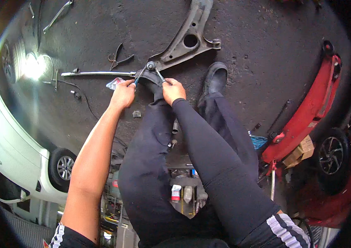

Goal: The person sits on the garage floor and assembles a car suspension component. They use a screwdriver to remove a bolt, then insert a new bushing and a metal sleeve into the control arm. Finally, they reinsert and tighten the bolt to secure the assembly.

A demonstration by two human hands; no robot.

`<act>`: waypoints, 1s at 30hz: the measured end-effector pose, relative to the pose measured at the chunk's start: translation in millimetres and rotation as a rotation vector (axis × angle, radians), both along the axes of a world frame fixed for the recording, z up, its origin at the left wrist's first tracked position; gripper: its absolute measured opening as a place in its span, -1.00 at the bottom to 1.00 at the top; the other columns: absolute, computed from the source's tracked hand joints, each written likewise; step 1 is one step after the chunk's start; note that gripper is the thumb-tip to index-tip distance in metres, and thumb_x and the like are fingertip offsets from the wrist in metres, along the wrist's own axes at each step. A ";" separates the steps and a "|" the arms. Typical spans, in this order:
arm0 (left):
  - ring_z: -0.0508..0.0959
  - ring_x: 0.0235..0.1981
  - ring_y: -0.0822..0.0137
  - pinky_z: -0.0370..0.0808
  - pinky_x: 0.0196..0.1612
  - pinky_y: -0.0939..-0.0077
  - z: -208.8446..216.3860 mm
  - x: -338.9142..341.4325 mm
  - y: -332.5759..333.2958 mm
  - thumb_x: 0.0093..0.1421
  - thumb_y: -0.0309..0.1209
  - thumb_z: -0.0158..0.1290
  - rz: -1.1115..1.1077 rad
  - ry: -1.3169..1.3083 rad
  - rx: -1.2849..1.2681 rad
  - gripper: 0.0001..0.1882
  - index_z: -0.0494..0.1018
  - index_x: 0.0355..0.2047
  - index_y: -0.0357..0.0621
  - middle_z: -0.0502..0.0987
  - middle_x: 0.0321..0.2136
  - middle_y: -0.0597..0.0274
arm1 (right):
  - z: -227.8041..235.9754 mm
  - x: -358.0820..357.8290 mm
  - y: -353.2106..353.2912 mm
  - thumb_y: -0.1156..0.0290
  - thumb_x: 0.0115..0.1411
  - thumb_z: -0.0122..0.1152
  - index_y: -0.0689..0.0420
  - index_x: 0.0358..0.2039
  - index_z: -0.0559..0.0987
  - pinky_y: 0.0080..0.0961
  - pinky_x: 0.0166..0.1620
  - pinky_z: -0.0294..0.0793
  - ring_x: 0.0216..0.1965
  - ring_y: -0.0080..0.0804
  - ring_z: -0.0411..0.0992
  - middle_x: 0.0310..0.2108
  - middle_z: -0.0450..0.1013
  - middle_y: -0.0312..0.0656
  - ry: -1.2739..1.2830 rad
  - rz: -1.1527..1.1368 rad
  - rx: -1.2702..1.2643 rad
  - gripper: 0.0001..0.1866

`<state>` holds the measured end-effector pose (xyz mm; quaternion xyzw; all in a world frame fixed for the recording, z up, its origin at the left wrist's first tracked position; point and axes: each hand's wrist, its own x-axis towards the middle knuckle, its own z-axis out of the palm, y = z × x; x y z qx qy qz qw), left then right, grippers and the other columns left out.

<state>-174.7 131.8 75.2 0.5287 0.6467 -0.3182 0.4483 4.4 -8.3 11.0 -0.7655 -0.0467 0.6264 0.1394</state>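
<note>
A grey metal car control arm lies on the dark floor, its ball joint over the toe of my left shoe. My left hand grips a slim screwdriver-like tool with a blue handle, its shaft reaching the joint's left side. From the right, my right hand holds a second slim metal tool, its shaft angled up to the joint. Where exactly the tips press is too small to tell. Beside my left hand lie a small clear plastic bag and a long metal bar.
Open pliers lie left of the ball joint. A bright work lamp glows at the left, near a white car. A long red floor jack stands right, by a cardboard box. Between my legs are cans and sockets.
</note>
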 end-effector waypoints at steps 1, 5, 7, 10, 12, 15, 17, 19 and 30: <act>0.68 0.27 -0.19 0.53 0.38 0.07 -1.4 -0.2 0.6 0.55 -0.20 0.02 -0.010 0.015 -0.012 -0.50 0.62 0.35 -0.15 0.68 0.18 -0.35 | 1.6 0.1 0.1 0.11 0.38 0.26 0.05 0.24 0.75 -0.12 0.36 0.57 0.24 0.09 0.65 0.20 0.69 0.11 -0.020 -0.008 0.010 -0.49; 0.64 -0.06 0.08 0.52 0.05 0.19 -4.8 -5.4 5.8 0.57 -0.17 0.02 -0.134 -0.023 0.070 -0.50 0.61 0.37 -0.11 0.70 0.04 -0.09 | 9.8 -1.8 -1.8 0.12 0.38 0.27 0.05 0.23 0.76 -0.11 0.36 0.58 0.24 0.11 0.65 0.19 0.68 0.13 -0.052 -0.024 0.001 -0.50; 0.56 -0.45 0.37 0.50 -0.35 0.33 -6.5 -8.5 8.1 0.58 -0.17 0.05 -0.073 -0.052 0.042 -0.52 0.62 0.38 -0.05 0.71 -0.22 0.17 | 12.7 -2.8 -2.9 0.14 0.39 0.27 0.06 0.23 0.76 -0.10 0.35 0.58 0.23 0.12 0.65 0.18 0.69 0.13 -0.080 -0.034 -0.001 -0.51; 0.50 -0.51 0.45 0.42 -0.48 0.37 -6.7 -12.5 10.4 0.58 -0.19 0.06 0.096 0.014 -0.046 -0.53 0.62 0.38 -0.02 0.63 -0.40 0.30 | 15.8 -3.5 -1.4 0.16 0.39 0.27 0.06 0.23 0.76 -0.10 0.34 0.59 0.22 0.12 0.66 0.16 0.70 0.11 -0.112 -0.027 0.011 -0.52; 0.48 -0.53 0.45 0.42 -0.48 0.36 -7.3 -14.4 12.9 0.58 -0.19 0.06 0.005 0.014 -0.027 -0.53 0.62 0.38 -0.02 0.60 -0.43 0.31 | 17.5 -3.1 1.4 0.17 0.40 0.25 0.06 0.23 0.76 -0.09 0.34 0.59 0.22 0.12 0.65 0.17 0.70 0.10 -0.123 -0.003 0.043 -0.53; 0.47 -0.56 0.44 0.42 -0.46 0.35 -8.9 -16.6 15.3 0.57 -0.19 0.06 -0.050 -0.007 -0.031 -0.53 0.63 0.38 -0.02 0.60 -0.44 0.30 | 20.1 -0.5 7.5 0.17 0.40 0.24 0.03 0.23 0.76 -0.07 0.33 0.59 0.21 0.13 0.66 0.17 0.70 0.09 -0.137 0.057 0.043 -0.53; 0.47 -0.58 0.43 0.43 -0.45 0.34 -10.5 -16.0 16.6 0.57 -0.19 0.06 -0.060 -0.021 -0.023 -0.53 0.63 0.37 -0.03 0.60 -0.44 0.29 | 22.6 2.4 12.9 0.17 0.40 0.24 0.00 0.23 0.77 -0.04 0.32 0.60 0.20 0.14 0.66 0.16 0.70 0.10 -0.148 0.110 0.034 -0.54; 0.47 -0.59 0.43 0.43 -0.44 0.33 -10.4 -13.3 17.7 0.57 -0.18 0.07 -0.058 -0.023 -0.016 -0.53 0.63 0.37 -0.03 0.60 -0.45 0.28 | 26.2 5.8 19.3 0.18 0.40 0.22 -0.02 0.22 0.77 -0.01 0.31 0.61 0.19 0.17 0.66 0.15 0.70 0.10 -0.154 0.170 0.016 -0.55; 0.80 -0.02 0.00 0.63 0.14 0.13 9.6 4.0 38.5 0.53 -0.16 0.04 0.034 0.098 -0.150 -0.51 0.66 0.33 -0.03 0.80 -0.03 -0.15 | 38.0 15.4 54.2 0.24 0.34 0.25 0.10 -0.01 0.80 0.09 0.27 0.64 0.14 0.26 0.68 0.04 0.72 0.18 -0.150 0.383 -0.019 -0.66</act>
